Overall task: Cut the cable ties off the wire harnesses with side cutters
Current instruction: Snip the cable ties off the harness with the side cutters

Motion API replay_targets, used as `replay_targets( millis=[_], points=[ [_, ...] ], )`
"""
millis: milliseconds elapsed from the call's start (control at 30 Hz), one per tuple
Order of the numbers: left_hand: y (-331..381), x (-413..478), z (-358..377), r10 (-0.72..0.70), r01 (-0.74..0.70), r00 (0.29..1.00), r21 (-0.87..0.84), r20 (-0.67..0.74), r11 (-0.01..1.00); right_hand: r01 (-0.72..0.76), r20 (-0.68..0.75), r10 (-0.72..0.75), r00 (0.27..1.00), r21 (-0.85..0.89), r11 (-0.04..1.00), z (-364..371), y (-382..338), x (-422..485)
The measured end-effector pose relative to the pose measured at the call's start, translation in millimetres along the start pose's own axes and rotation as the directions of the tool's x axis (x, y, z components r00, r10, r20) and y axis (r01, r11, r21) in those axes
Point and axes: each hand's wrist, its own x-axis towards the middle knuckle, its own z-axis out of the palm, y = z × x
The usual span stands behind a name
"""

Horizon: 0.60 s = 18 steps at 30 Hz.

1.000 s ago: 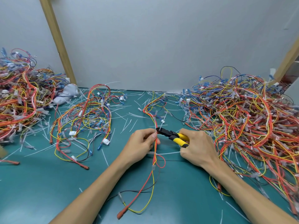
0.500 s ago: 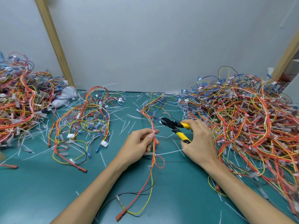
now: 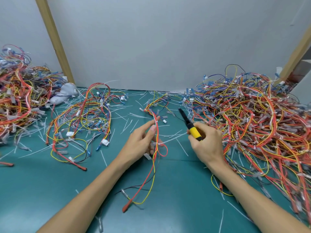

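Observation:
A wire harness point(image 3: 155, 158) of red, yellow and black wires runs down the middle of the green mat. My left hand point(image 3: 142, 142) holds it loosely, index finger stretched along the wires toward a white cable tie point(image 3: 156, 121). A second white tie point(image 3: 158, 144) sits by my fingertips. My right hand point(image 3: 206, 142) grips the yellow-handled side cutters point(image 3: 189, 122), black jaws pointing up and away from the harness, about a hand's width to its right.
A big heap of harnesses point(image 3: 252, 121) fills the right side. A smaller loose bundle point(image 3: 80, 121) lies left of centre, and another heap point(image 3: 15, 101) at the far left. Cut white tie pieces point(image 3: 181, 145) litter the mat. A grey wall stands behind.
The side cutters have pulled back from the harness to the right and tilted upward. My left hand has loosened its pinch and stretched its index finger along the wires.

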Motion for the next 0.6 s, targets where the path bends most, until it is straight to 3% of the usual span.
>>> replay_targets(
  millis=[167,267,467,600],
  points=[
    [4.3,-2.1,1.4,-0.070,0.068,0.997,-0.036,-0.035,0.997,-0.081,0.056,0.073,0.996,0.146,0.986,1.1,-2.9,-2.0],
    [7.8,-3.6,1.7,-0.085,0.086,0.996,-0.129,0.012,0.988,-0.137,0.115,0.111,0.987,0.254,0.957,3.4,1.8,1.6],
    [14.7,-3.2,5.1,-0.133,0.147,0.989,-0.317,0.064,0.937,-0.322,0.177,0.270,0.947,0.502,0.802,6.5,6.1,3.7],
    [13.4,-2.8,2.2,-0.121,0.241,0.958,-0.498,0.260,0.833,-0.388,0.200,0.336,0.920,0.564,0.729,5.8,7.3,7.6]
  ],
)
